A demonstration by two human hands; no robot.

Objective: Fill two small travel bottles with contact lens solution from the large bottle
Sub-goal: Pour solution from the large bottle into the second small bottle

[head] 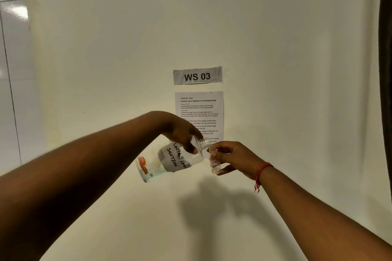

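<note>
Left hand [182, 133], fingers curled round the large bottle [169, 160], tips its open neck to pour. Right hand [231, 158] pinches the travel bottle [214, 162] upright beneath, mouth at the neck.

The left hand [180, 131] grips the large bottle [169, 160], tipped so its open neck meets the mouth of the small bottle [214, 162], which is pinched upright between the right hand's [230, 158] fingers [220, 151]; any liquid flow is too blurred to tell.
</note>
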